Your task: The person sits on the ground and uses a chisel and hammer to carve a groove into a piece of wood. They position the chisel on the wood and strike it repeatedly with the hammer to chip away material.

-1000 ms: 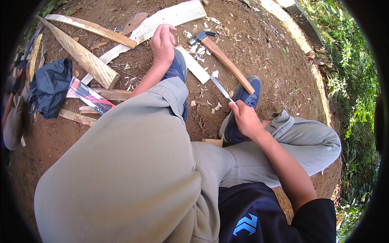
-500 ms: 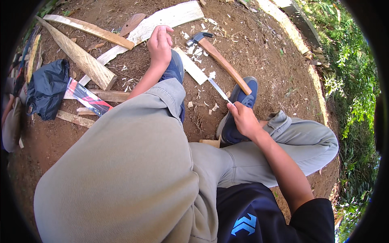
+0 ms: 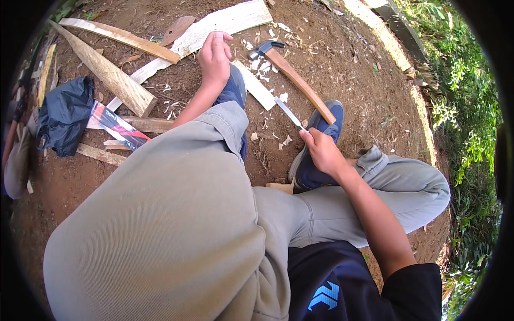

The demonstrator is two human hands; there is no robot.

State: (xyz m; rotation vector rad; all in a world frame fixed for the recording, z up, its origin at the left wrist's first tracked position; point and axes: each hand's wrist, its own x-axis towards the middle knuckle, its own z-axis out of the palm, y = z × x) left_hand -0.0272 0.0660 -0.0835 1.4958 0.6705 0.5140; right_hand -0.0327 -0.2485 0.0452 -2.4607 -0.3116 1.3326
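While the right hand (image 3: 324, 151) is closed around one chisel (image 3: 289, 112) at centre-right, its blade slants up-left to the lower end of one pale wood piece (image 3: 256, 90); can't tell if the tip touches. Left hand (image 3: 214, 59), upper centre, near the left shoe: fingers close together, loosely bent, palm side hidden, so can't tell if it holds anything.

Counts: one hammer (image 3: 293, 77), right of the pale piece, head up, handle end overlapping the right shoe (image 3: 306, 171). Two shoes, both blue. One wide board (image 3: 227, 24), top centre. Upper left, one narrow slat (image 3: 126, 38) and one thick tapered stake (image 3: 104, 72). Left side, one black bag (image 3: 64, 117) and one printed package (image 3: 119, 127), side by side. Shavings (image 3: 265, 67) around the hammer head, too many to count.
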